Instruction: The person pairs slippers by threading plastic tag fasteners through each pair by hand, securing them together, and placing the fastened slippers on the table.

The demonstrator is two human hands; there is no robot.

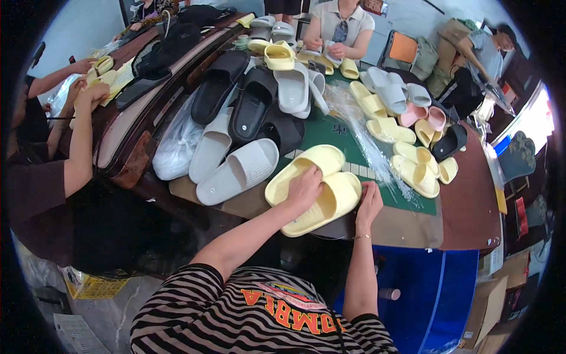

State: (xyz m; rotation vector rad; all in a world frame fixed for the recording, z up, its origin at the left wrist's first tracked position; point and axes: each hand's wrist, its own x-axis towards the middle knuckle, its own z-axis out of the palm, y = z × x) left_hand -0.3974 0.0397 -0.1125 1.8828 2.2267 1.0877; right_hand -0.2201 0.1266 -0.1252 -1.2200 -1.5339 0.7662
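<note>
My left hand lies flat on a pair of yellow slippers at the near edge of the worktop, fingers loosely curled over them. My right hand touches the right slipper's side; I cannot tell if it grips. Grey slippers lie just beside, to the left.
</note>
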